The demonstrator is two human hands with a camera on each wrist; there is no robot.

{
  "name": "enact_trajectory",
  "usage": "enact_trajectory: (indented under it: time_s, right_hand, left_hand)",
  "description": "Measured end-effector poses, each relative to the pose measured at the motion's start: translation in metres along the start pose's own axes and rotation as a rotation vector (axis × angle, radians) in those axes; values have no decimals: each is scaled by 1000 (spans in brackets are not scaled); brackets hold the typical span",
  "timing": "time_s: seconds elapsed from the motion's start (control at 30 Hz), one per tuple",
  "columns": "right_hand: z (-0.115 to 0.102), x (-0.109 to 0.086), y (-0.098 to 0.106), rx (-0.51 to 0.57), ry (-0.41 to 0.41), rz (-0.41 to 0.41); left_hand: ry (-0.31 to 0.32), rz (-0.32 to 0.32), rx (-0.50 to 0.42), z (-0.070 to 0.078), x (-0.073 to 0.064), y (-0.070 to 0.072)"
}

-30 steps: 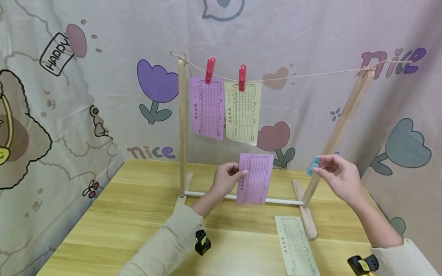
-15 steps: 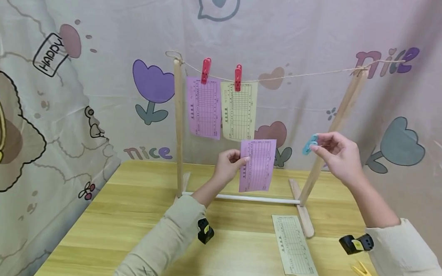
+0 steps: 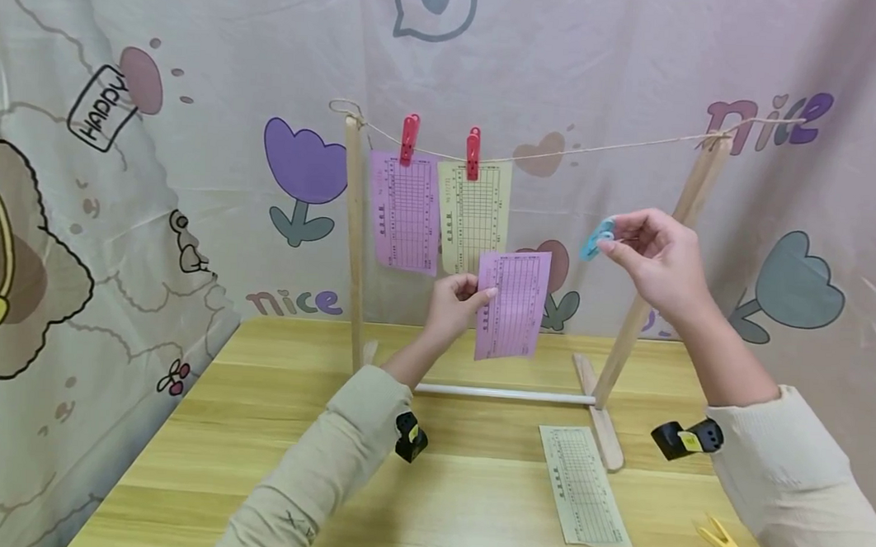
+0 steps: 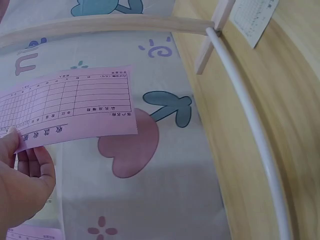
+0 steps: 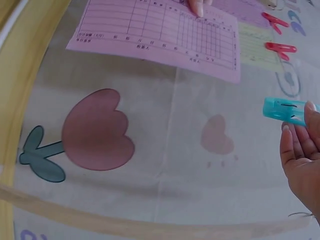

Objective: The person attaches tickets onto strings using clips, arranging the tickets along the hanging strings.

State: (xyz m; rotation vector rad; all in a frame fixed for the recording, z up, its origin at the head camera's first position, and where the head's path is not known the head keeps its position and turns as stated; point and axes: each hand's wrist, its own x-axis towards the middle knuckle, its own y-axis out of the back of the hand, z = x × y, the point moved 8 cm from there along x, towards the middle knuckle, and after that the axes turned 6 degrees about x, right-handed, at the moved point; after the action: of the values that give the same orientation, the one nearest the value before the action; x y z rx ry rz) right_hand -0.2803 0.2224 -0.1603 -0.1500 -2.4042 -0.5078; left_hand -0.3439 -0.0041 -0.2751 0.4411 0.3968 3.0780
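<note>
My left hand (image 3: 454, 311) pinches the left edge of a pink printed receipt slip (image 3: 514, 305), held upright below the string (image 3: 601, 148). The same slip (image 4: 75, 107) spreads out ahead of the fingers in the left wrist view. At the right, my right hand (image 3: 658, 256) holds a light blue clothespin (image 3: 598, 238) between thumb and fingers, level with the slip's top and apart from it. On the string hang another pink slip (image 3: 404, 214) and a yellow slip (image 3: 477, 209), each under a red clothespin (image 3: 473, 154). The held slip overlaps the yellow one's lower corner in the head view.
A wooden frame with two posts (image 3: 354, 244) and a white crossbar (image 3: 506, 394) stands on the table (image 3: 198, 459). A pale yellow-green slip (image 3: 585, 488) and a yellow clothespin (image 3: 724, 540) lie at the front right. A patterned curtain (image 3: 214, 154) hangs behind.
Both hands have risen toward the string, the left with the pink slip. The right hand with the blue clothespin has also come leftward, closer to the slip.
</note>
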Motion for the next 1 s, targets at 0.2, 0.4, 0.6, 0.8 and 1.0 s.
enact_trajectory:
  time_s: [0.2, 0.4, 0.6, 0.8, 1.0]
  right_hand:
    - [-13, 16, -5, 44, 9, -2]
    - [-30, 32, -8, 94, 39, 17]
    - [-44, 49, -12, 144, 34, 30]
    - [-56, 67, -16, 191, 39, 42]
    - [-63, 82, -19, 210, 36, 49]
  left_hand:
    - [-35, 33, -2, 14, 6, 7]
    - [-45, 36, 3, 26, 12, 9]
    - [-53, 52, 28, 39, 19, 12]
    - [-31, 66, 43, 52, 24, 16]
    - [-48, 73, 21, 61, 30, 18]
